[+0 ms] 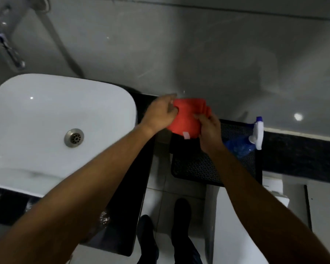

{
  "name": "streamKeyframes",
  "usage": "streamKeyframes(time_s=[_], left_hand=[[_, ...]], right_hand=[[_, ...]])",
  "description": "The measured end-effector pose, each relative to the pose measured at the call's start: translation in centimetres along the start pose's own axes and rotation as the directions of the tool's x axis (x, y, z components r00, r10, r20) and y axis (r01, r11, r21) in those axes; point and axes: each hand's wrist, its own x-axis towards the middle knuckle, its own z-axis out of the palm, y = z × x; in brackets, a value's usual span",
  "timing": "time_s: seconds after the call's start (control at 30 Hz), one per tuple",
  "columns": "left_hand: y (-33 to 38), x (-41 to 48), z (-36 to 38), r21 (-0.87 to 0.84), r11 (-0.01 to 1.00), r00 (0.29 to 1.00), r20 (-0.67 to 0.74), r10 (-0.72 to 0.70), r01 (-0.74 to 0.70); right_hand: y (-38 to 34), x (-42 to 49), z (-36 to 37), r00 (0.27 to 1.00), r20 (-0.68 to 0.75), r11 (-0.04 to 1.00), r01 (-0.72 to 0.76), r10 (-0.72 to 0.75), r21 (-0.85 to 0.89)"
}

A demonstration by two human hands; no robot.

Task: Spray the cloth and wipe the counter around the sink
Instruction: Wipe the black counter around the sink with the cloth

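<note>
Both hands, the left hand [161, 113] and right hand [208, 130], each kept a pinching grip on the red cloth [187, 116] above the counter [122, 187], spray bottle [253, 138] untouched nearby, wiping seemingly not begun.

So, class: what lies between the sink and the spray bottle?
In the head view, both hands, left and right, holding the red cloth, lie between the sink and spray bottle.

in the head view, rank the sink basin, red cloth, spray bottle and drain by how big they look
1. White sink basin
2. Red cloth, partly bunched in both hands
3. Blue spray bottle, partly hidden by the right arm, so unsure against the cloth
4. Metal drain
</note>
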Motion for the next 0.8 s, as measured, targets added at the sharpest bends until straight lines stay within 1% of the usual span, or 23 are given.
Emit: streamKeyframes(time_s=[0.03,0.07,0.1,0.13,0.17,0.2,0.23,0.27,0.3,0.33,0.37,0.43,0.47,0.5,0.57,0.63,0.7,0.77,0.8], left_hand=[[0.0,0.2,-1.7,0.156,0.978,0.984,-0.094,0.151,-0.136],[-0.3,0.4,-3.5,0.294,0.93,0.944,-0.171,0.281,-0.223],[-0.9,0.7,-5.0,0.412,0.875,0.9,-0.233,0.369,-0.252],[-1.6,0.9,-6.4,0.5,0.837,0.869,-0.286,0.403,-0.224],[-2.5,1.0,-7.5,0.553,0.82,0.863,-0.333,0.379,-0.147],[-3.4,0.9,-8.2,0.575,0.817,0.881,-0.36,0.308,-0.05],[-4.4,0.8,-8.7,0.582,0.812,0.909,-0.36,0.211,0.042],[-5.4,0.7,-8.9,0.583,0.806,0.938,-0.328,0.117,0.103],[-6.1,0.6,-8.7,0.579,0.805,0.96,-0.275,0.044,0.129],[-6.9,0.6,-8.6,0.574,0.807,0.975,-0.221,-0.007,0.136],[-7.6,0.7,-8.4,0.571,0.809,0.981,-0.188,-0.04,0.142],[-8.5,0.9,-7.8,0.576,0.801,0.98,-0.187,-0.066,0.164],[-8.7,1.0,-7.5,0.579,0.797,0.977,-0.2,-0.069,0.174],[-8.7,1.1,-7.2,0.58,0.793,0.974,-0.215,-0.071,0.186],[-8.5,1.1,-6.9,0.591,0.783,0.97,-0.234,-0.065,0.195],[-8.4,1.1,-6.8,0.601,0.775,0.968,-0.243,-0.055,0.195],[-8.4,1.1,-6.8,0.599,0.775,0.967,-0.247,-0.057,0.198],[-8.4,1.0,-6.7,0.603,0.771,0.966,-0.253,-0.058,0.204],[-8.3,0.9,-6.8,0.608,0.767,0.966,-0.252,-0.059,0.206]], right_hand=[[-0.2,0.3,1.1,0.993,0.037,0.987,0.113,-0.109,-0.115],[-0.1,0.6,2.3,0.971,0.102,0.944,0.235,-0.217,-0.231],[0.1,0.8,3.4,0.929,0.194,0.865,0.365,-0.315,-0.344],[0.6,0.9,4.3,0.863,0.323,0.735,0.501,-0.388,-0.456],[1.5,1.2,5.0,0.777,0.481,0.56,0.628,-0.406,-0.541],[2.5,1.5,5.3,0.688,0.643,0.374,0.724,-0.336,-0.579],[3.6,1.4,5.6,0.625,0.761,0.213,0.779,-0.175,-0.59],[4.6,1.1,5.8,0.589,0.808,0.096,0.805,-0.017,-0.585],[5.6,0.7,5.7,0.573,0.818,0.015,0.819,0.055,-0.574],[6.4,0.6,5.6,0.558,0.829,-0.054,0.829,0.034,-0.556],[6.8,0.6,5.5,0.547,0.837,-0.113,0.829,-0.039,-0.547],[7.1,1.1,5.7,0.514,0.848,-0.26,0.808,-0.129,-0.529],[7.2,1.5,5.9,0.511,0.853,-0.323,0.794,-0.107,-0.516],[7.3,2.0,6.1,0.524,0.85,-0.34,0.79,-0.058,-0.51],[7.7,2.8,6.6,0.55,0.833,-0.322,0.8,0.054,-0.507],[8.1,3.6,7.2,0.531,0.84,-0.343,0.813,0.108,-0.47],[8.0,5.2,8.8,0.537,0.828,-0.352,0.815,0.16,-0.46],[8.1,7.1,11.4,0.557,0.808,-0.324,0.814,0.193,-0.483],[8.2,7.9,12.7,0.582,0.786,-0.292,0.804,0.21,-0.518]])
